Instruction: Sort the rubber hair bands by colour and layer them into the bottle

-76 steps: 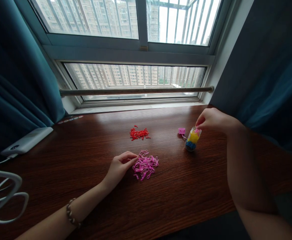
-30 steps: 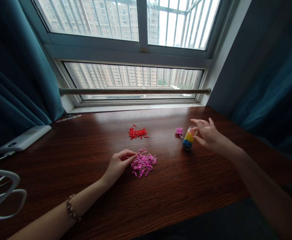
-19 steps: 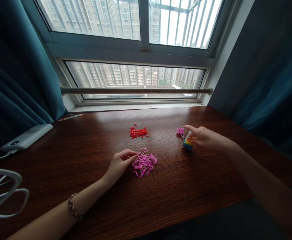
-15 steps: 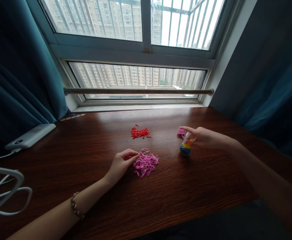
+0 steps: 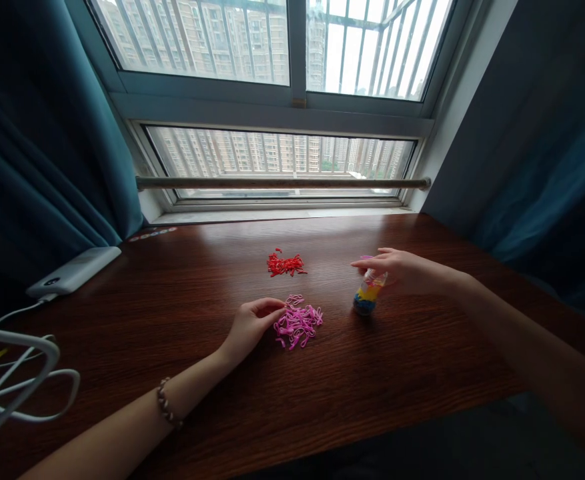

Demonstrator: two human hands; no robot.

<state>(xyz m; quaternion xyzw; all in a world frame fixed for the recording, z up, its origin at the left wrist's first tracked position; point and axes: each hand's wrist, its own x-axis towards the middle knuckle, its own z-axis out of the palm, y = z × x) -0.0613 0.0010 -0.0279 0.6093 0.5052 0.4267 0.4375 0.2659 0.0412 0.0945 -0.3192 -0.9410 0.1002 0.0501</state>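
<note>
Pink pieces lay in a loose pile on the brown table, and I took them as my landmark. At the near-left edge of that pile, my left hand had its thumb and index fingertips brought together, touching the pieces; I could not tell whether one was pinched between them. My right hand, well to the right of the pile, was curled around the upper part of a clear jar, gripping it, with one finger stretched out leftward across the top. I couldn't see the thumb. The jar stood on the table to the right of the pile, blue at the bottom and yellow above. Beyond the jar, a bit of pink lid showed, mostly hidden by the hand. Red pieces were heaped just beyond the pink pile. Far left of it sat a white device with a cable plugged in.
</note>
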